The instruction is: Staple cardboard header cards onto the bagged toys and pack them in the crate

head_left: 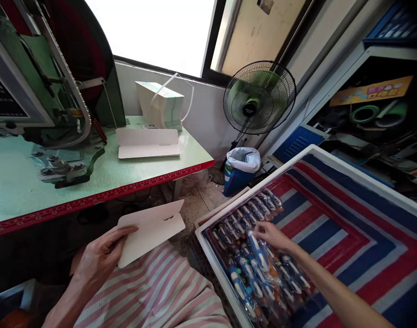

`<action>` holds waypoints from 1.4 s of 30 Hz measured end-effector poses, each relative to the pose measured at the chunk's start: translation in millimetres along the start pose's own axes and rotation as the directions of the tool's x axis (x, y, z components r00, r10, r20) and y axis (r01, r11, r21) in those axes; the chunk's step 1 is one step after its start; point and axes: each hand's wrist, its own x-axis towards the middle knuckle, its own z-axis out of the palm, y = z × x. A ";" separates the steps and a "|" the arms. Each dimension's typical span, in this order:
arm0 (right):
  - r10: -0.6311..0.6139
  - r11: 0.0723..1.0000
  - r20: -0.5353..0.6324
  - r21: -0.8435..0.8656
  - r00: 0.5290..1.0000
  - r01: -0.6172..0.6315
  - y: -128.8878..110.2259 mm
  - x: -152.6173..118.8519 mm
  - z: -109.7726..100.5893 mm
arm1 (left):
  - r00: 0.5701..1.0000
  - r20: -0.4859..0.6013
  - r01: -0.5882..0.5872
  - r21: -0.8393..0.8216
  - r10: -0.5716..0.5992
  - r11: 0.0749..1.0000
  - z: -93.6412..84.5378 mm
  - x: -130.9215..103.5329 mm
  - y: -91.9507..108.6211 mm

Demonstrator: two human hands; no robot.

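My left hand (107, 250) grips the left end of a folded white card (150, 232), thumb and fingers pressed on it above my lap. The card has a crease along its length and a small dark cut-out near its right end. My right hand (270, 234) reaches into a white tray (211, 259) at the right, its fingertips pinched at the top of a clear-wrapped blue and white item (258, 250). Several similar wrapped items lie in rows and a loose pile around it. A second folded white card (148, 143) lies on the green table.
The green table (194, 157) with a red edge carries a machine (64, 155) at left and a stack of cards (163, 105) behind. A fan (259, 98) and a lined bin (240, 168) stand beyond. Striped cloth (358, 228) lines the tray. Shelves (345, 68) stand at right.
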 end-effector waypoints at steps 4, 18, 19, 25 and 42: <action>-0.066 0.805 -0.020 0.589 0.998 0.065 -72.1 0.8 -12.1 | 0.989 0.086 -0.129 0.165 0.116 0.978 22.8 -4.3 25.0; -0.114 0.009 0.143 0.990 0.983 -0.143 -249.9 19.6 61.5 | 0.998 0.011 -0.067 -0.088 0.069 0.994 37.7 -39.7 50.5; -0.129 0.074 0.133 0.990 0.983 -0.124 -248.4 22.1 63.4 | 0.999 0.014 -0.028 -0.134 0.030 0.991 35.0 -39.4 49.5; -0.355 0.681 -0.430 0.489 0.830 0.545 -242.1 27.1 43.6 | 0.992 0.096 0.108 -0.260 -0.086 0.959 24.6 -37.5 50.4; -0.755 0.625 -0.077 0.218 0.651 0.750 -298.2 15.6 53.0 | 0.967 0.206 0.162 -0.031 -0.152 0.986 23.4 -41.5 58.6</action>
